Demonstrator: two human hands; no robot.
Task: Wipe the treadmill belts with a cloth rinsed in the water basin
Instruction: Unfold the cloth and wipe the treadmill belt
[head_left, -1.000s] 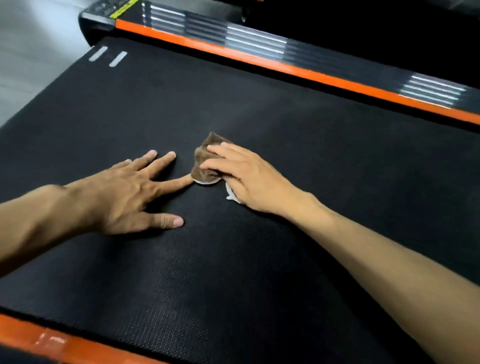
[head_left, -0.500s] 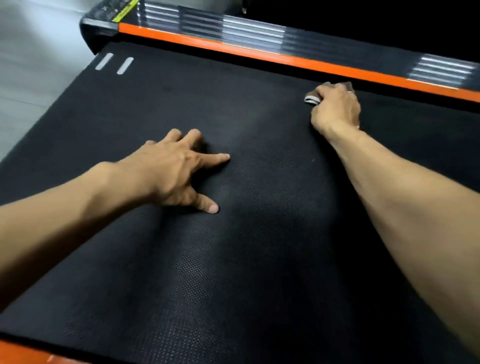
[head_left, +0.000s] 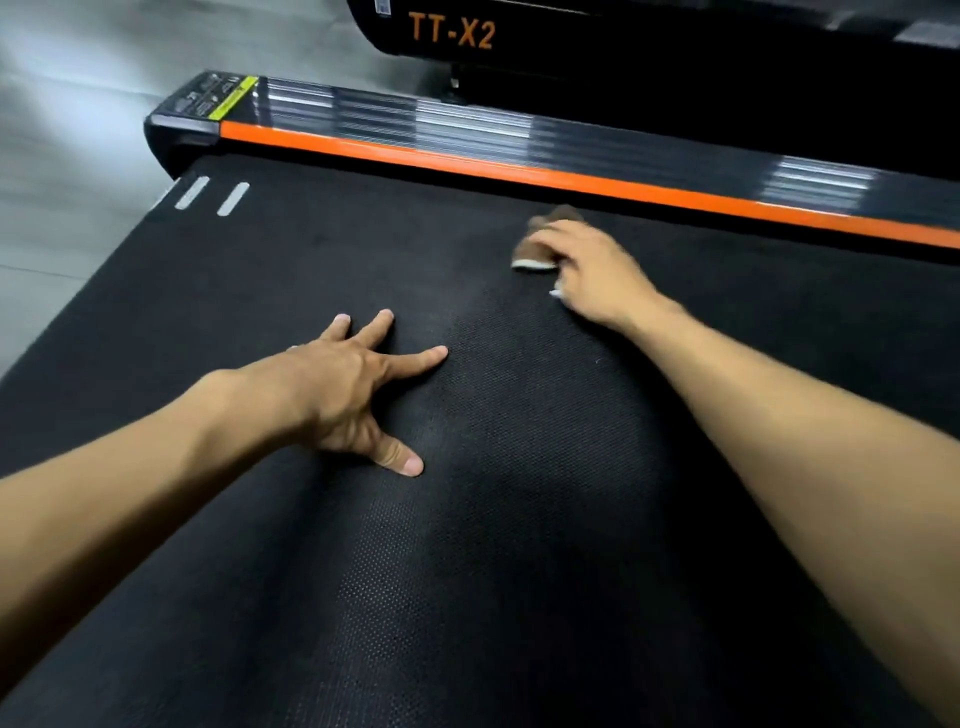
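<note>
Matt, textured belt (head_left: 519, 519) — glossy rail (head_left: 467, 132)

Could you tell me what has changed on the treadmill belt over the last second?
The right hand swept the brown cloth from beside the left hand out to the orange side rail, and has now drawn it a little way back. It kept hold of the cloth throughout. The left hand stayed spread flat on the belt, bracing.

surface: black treadmill belt (head_left: 519, 519) | on it: brown cloth (head_left: 540, 249), left hand (head_left: 353, 395) flat
</note>
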